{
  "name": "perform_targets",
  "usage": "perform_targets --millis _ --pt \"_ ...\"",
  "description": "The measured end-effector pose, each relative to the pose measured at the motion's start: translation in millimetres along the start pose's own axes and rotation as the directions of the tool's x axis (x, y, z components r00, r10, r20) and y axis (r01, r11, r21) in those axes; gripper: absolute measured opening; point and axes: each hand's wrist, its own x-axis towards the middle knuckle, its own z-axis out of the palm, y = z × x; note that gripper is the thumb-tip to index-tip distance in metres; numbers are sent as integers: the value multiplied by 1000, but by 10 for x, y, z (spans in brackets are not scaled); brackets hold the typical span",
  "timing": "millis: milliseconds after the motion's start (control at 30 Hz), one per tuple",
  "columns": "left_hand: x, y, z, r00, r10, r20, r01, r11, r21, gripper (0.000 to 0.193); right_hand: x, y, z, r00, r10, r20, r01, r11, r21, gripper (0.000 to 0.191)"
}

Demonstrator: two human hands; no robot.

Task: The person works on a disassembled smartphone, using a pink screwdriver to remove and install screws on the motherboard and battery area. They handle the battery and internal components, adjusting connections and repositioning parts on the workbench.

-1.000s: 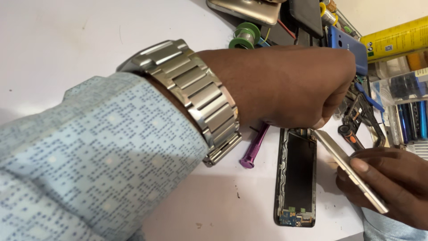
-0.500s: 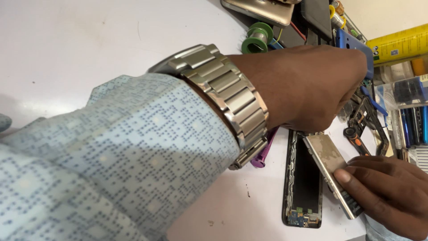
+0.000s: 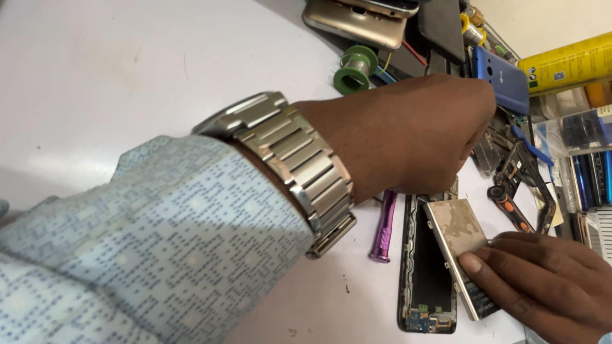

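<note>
My left hand (image 3: pixel 408 130) is curled into a fist over the top end of an opened black phone frame (image 3: pixel 426 280) lying on the white table (image 3: pixel 127 70). Whatever its fingers hold is hidden under the hand. A steel watch (image 3: pixel 287 169) and a patterned light-blue sleeve (image 3: pixel 146 255) cover that arm. My right hand (image 3: pixel 542 280) grips a flat silver battery (image 3: pixel 460 236) with a worn face, thumb on top. The battery lies tilted over the frame's right edge.
A purple pen-shaped tool (image 3: pixel 384 226) lies left of the frame. At the back are a green solder spool (image 3: pixel 354 67), a gold phone (image 3: pixel 354 22), a blue phone cover (image 3: pixel 503 76) and a yellow can (image 3: pixel 564 64). An orange-handled tool (image 3: pixel 510 207) and other clutter crowd the right edge.
My right hand has turned the battery from edge-on to nearly flat and brought it down onto the frame. My left fist stays over the frame's top end.
</note>
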Motion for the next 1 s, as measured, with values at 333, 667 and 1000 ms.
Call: perform_targets --millis 333,667,1000 --pt "14 -123 101 990 60 -130 -81 984 -159 7 79 -95 130 976 95 -194 -99 995 -8 27" --pt "-10 -18 -71 997 -55 47 64 976 -207 14 290 -158 103 947 204 -248 -196 979 57 23" --pt "0 -39 -65 999 -36 2 36 973 -227 12 185 -246 108 913 348 -214 -346 937 46 19"
